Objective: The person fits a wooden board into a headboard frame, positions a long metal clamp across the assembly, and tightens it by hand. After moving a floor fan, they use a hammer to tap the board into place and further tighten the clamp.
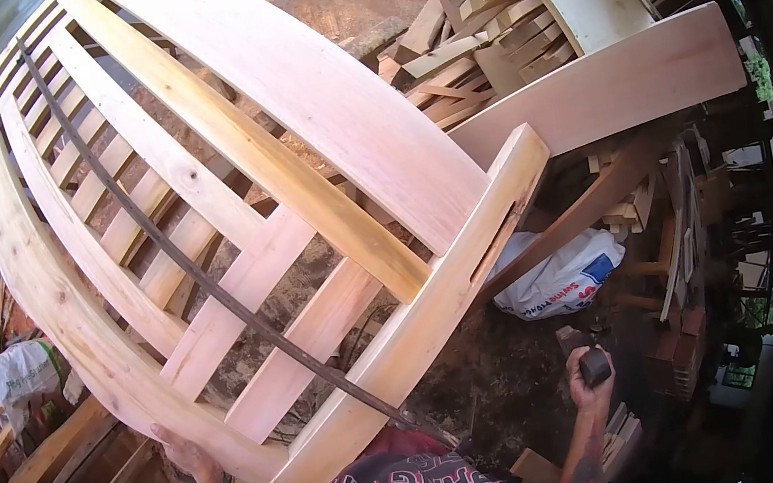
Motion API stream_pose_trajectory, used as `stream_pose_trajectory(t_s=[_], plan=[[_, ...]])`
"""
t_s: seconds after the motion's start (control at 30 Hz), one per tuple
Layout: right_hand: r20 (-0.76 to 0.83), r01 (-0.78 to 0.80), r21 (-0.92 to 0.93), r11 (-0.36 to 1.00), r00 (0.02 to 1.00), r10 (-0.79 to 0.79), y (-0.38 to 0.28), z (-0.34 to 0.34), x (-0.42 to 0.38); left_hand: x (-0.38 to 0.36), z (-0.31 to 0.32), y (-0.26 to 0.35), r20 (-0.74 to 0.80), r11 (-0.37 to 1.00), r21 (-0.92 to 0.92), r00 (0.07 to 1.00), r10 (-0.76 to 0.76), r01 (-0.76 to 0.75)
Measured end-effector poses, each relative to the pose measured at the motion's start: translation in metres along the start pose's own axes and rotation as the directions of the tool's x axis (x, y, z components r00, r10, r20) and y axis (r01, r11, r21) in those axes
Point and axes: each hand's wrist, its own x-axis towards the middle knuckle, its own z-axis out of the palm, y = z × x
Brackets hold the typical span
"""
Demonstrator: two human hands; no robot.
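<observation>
A large pale wooden frame point(338, 119) with rails, slats and a thick end piece point(403, 349) lies tilted in front of me. Along it runs a long dark metal bar point(202, 279), from the far end to near my chest. My left hand point(189, 456) is closed at the lower edge of the curved left rail point(65, 299), holding the frame near its corner. To the right, apart from the frame, my right hand point(590, 381) is wrapped round a dark, blunt-ended tool point(596, 367). The end piece has a slot cut in its outer side.
A broad loose board point(603, 84) sticks out behind the frame's right corner. Stacked timber offcuts point(503, 14) fill the back right. A white printed sack point(561, 270) lies on the dark ground, and more planks point(82, 477) lean at the lower left.
</observation>
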Motion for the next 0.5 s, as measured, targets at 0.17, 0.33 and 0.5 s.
stream_pose_trajectory(t_s=[0.17, 0.33, 0.5], plan=[[0.107, 0.181, -0.447, 0.876, 0.983, -0.149, 0.064, 0.135, 0.064, 0.002, 0.004, -0.004, 0.031, 0.995, -0.096, 0.999, -0.027, 0.030], [0.208, -0.367, -0.375, 0.851, 0.861, 0.463, 0.087, 0.151, 0.042, 0.000, 0.000, 0.005, 0.023, 1.000, 0.008, 1.000, -0.015, 0.015], [0.318, -0.581, 0.024, 0.814, 0.776, 0.544, 0.042, 0.059, 0.019, 0.007, -0.003, -0.006, 0.057, 1.000, -0.014, 0.998, -0.004, 0.005]])
